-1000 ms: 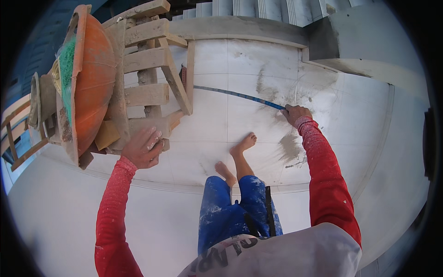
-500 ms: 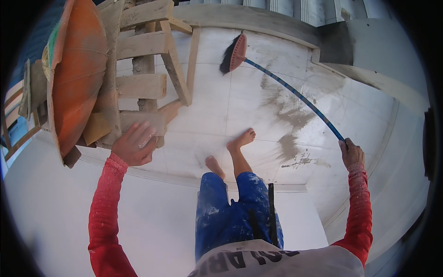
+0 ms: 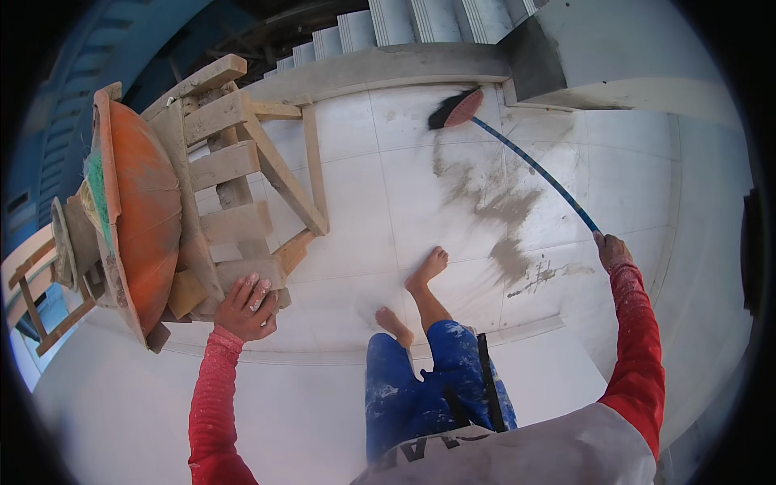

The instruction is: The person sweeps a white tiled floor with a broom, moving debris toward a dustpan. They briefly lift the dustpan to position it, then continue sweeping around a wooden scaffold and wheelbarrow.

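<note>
In my right hand (image 3: 615,251) is the blue striped handle of a broom (image 3: 537,166), its fingers closed round the end. The pinkish broom head (image 3: 463,108) with dark bristles rests on the far floor, beside grey dust smears (image 3: 509,208). My left hand (image 3: 246,308), whitened with dust at the fingertips, lies at the near end of a rough wooden stand (image 3: 235,223). Its fingers are extended and slightly apart; whether they press on the wood I cannot tell. An orange basin (image 3: 145,214), dusty and tilted in view, sits on the stand's left side.
Past a low grey ledge (image 3: 388,67), striped steps (image 3: 396,23) run along the far side. A pale wall (image 3: 711,186) bounds the right. My bare feet (image 3: 428,268) stand on white tiles (image 3: 343,194). Another wooden frame (image 3: 48,299) is at the far left.
The view has shifted, so the stand and basin appear lower. The broom head has moved right across the far floor. My left hand stays by the stand's near end.
</note>
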Action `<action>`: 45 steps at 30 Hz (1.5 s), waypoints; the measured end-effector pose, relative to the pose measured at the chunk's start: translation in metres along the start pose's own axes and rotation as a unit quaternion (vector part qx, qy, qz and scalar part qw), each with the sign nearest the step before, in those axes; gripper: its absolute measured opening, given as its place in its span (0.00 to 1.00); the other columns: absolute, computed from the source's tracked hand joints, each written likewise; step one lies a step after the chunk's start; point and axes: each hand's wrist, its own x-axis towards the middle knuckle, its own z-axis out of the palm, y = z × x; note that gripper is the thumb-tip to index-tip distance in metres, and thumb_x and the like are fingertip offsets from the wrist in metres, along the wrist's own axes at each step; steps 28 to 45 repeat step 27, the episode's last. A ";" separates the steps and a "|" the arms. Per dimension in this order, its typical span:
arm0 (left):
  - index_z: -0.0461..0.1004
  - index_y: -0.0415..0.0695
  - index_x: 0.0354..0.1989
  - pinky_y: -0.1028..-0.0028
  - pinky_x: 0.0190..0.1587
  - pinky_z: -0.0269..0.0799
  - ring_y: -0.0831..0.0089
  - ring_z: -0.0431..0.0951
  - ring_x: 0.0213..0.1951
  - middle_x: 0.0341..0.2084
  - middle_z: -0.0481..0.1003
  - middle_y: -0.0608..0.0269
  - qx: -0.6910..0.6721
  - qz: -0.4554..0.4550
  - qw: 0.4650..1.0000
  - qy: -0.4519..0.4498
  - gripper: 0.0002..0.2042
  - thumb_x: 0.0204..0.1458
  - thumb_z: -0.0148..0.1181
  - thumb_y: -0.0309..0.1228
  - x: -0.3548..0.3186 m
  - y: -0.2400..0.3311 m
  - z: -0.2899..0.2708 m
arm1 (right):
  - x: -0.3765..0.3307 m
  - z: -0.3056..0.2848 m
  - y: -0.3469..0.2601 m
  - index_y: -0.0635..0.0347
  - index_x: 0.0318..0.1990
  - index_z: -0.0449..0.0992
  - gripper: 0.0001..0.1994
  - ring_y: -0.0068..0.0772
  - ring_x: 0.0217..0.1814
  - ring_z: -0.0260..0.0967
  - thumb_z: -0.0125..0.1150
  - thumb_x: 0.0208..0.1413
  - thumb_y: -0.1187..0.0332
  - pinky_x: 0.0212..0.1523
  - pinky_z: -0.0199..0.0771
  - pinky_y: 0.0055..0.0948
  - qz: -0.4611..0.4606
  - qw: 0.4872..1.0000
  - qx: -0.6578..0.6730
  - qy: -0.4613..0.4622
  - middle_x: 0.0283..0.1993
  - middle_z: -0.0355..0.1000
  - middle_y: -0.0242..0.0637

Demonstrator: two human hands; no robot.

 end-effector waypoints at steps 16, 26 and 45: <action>0.79 0.48 0.40 0.48 0.61 0.64 0.48 0.61 0.63 0.62 0.59 0.53 -0.023 0.015 1.000 -0.012 0.19 0.36 0.63 0.37 0.000 -0.001 0.003 | -0.047 0.143 0.009 0.70 0.44 0.76 0.36 0.62 0.53 0.68 0.33 0.64 0.40 0.55 0.67 0.51 0.024 0.983 0.168 -0.074 0.46 0.72 0.64; 0.79 0.50 0.42 0.50 0.61 0.64 0.48 0.64 0.61 0.58 0.63 0.55 -0.018 0.013 1.000 -0.010 0.20 0.36 0.61 0.36 0.008 0.001 0.000 | -0.131 0.118 0.009 0.66 0.36 0.73 0.25 0.52 0.37 0.74 0.47 0.62 0.47 0.39 0.70 0.47 -0.014 0.967 0.251 -0.040 0.31 0.74 0.55; 0.79 0.50 0.43 0.49 0.61 0.64 0.47 0.63 0.61 0.58 0.63 0.55 -0.019 0.010 1.000 -0.010 0.19 0.37 0.61 0.35 0.006 0.002 -0.001 | -0.132 0.121 0.008 0.66 0.36 0.73 0.25 0.52 0.37 0.74 0.47 0.62 0.47 0.39 0.70 0.47 -0.014 0.966 0.253 -0.043 0.31 0.74 0.55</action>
